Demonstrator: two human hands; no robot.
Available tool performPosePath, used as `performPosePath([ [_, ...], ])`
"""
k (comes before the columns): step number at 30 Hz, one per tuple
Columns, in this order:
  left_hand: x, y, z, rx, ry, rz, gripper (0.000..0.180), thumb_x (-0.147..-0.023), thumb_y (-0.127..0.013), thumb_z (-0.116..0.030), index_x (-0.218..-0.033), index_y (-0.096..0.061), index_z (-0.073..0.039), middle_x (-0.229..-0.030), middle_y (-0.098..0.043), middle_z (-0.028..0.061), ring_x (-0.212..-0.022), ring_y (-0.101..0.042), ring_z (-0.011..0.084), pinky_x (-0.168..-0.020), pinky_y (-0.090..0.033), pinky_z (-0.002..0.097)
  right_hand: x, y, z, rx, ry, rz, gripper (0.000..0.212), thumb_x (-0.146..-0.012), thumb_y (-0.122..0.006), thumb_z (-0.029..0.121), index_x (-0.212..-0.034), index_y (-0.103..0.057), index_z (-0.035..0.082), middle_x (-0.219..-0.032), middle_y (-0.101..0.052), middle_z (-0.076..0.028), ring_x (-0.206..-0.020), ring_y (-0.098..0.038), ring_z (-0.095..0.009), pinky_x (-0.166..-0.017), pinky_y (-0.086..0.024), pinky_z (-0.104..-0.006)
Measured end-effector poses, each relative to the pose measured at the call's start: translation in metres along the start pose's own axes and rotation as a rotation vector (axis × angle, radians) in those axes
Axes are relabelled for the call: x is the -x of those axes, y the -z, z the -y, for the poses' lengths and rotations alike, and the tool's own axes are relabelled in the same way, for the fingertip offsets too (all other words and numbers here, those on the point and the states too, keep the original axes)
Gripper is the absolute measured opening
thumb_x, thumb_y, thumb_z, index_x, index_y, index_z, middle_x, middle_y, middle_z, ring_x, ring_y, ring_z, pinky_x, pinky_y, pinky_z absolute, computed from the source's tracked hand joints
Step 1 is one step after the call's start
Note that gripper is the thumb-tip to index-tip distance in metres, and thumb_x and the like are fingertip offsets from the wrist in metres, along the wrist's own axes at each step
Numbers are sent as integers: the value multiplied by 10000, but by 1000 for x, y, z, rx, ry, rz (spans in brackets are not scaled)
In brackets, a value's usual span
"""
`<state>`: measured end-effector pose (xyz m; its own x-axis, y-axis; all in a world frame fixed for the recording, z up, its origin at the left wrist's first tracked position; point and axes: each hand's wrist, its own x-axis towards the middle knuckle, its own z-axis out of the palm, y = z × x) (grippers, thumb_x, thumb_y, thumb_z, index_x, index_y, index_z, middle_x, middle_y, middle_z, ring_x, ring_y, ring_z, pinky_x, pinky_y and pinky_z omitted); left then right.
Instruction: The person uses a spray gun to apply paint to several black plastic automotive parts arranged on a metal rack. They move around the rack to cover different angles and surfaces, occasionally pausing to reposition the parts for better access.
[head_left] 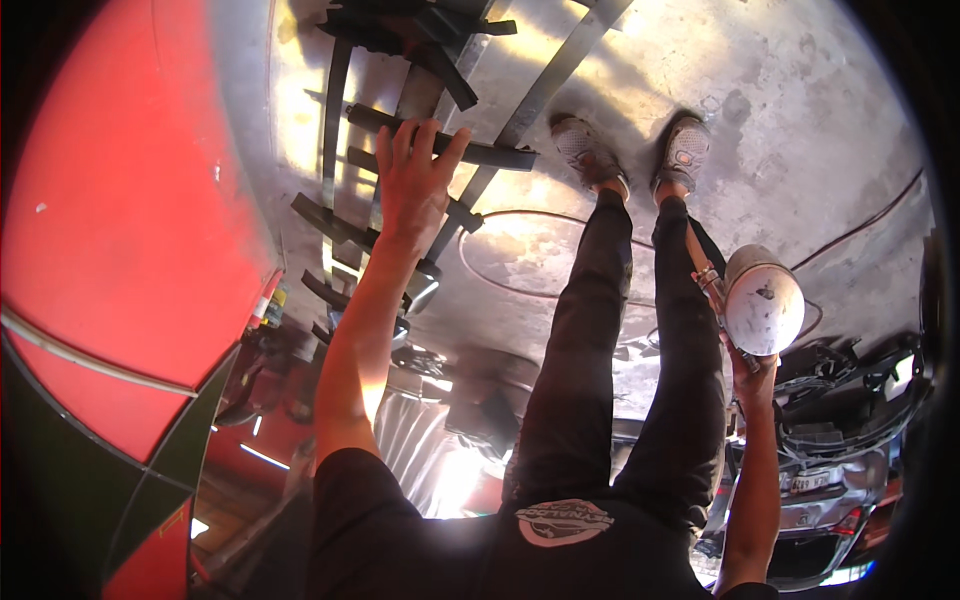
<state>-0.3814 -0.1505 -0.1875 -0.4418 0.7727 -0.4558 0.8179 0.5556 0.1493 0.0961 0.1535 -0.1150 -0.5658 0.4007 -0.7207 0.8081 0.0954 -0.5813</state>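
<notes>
My right hand [755,375], low at the right, is wrapped round the handle of a spray gun [709,288]. A whitish, rounded cup [766,312] with a dark smudge on it hides part of the gun and of my fingers. Up to the left, my left hand [412,190] reaches out with its fingers spread across a long black trim strip [490,155]. The strip shows between the fingers; whether the fingertips touch it I cannot tell. Several more dark strips [330,220] lie across the bars of a metal rack [548,85] around this hand.
A thin hose [530,212] loops over the grey concrete floor [800,130] near my shoes [683,155]. At the far left stands a large red panel [120,180]. Cars, one a grey car [815,505], and dark vehicle parts [845,390] are at the right.
</notes>
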Motion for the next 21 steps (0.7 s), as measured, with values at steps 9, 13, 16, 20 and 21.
performPosePath([
  [9,5,-15,4,34,4,-72,548,-744,-694,0,-1257,-708,-192,-1273,-552,114,-1300,-497,349,-1154,-327,706,-1,-2,6,29,-16,-7,282,-895,-800,41,-1152,-696,-7,-1029,-759,-105,-919,-720,-220,-837,-552,-360],
  [13,6,-23,1,152,9,-133,516,-785,-683,-15,-1266,-697,-202,-1303,-528,126,-1325,-483,381,-1173,-313,727,11,-6,-9,1,-17,-45,356,-889,-818,73,-1202,-665,-1,-1095,-734,-117,-968,-700,-236,-866,-544,-367],
  [16,10,-24,4,100,0,-172,503,-802,-686,-32,-1278,-684,-194,-1322,-526,127,-1342,-475,385,-1180,-302,724,7,-5,9,-2,-45,-8,364,-888,-819,79,-1209,-666,1,-1120,-728,-129,-994,-693,-252,-887,-538,-386],
  [20,14,-29,3,89,13,-204,690,-703,-664,78,-1346,-683,-171,-1405,-543,164,-1388,-469,421,-1145,-303,706,0,-3,32,-38,-45,-10,376,-888,-813,81,-1225,-664,5,-1131,-724,-133,-1000,-691,-284,-905,-530,-410],
  [21,14,-30,2,79,24,-199,695,-710,-657,79,-1357,-676,-173,-1423,-536,166,-1401,-461,425,-1146,-301,708,-1,-4,37,-42,-39,-23,377,-887,-812,79,-1226,-663,6,-1128,-724,-133,-999,-690,-283,-907,-529,-411],
])
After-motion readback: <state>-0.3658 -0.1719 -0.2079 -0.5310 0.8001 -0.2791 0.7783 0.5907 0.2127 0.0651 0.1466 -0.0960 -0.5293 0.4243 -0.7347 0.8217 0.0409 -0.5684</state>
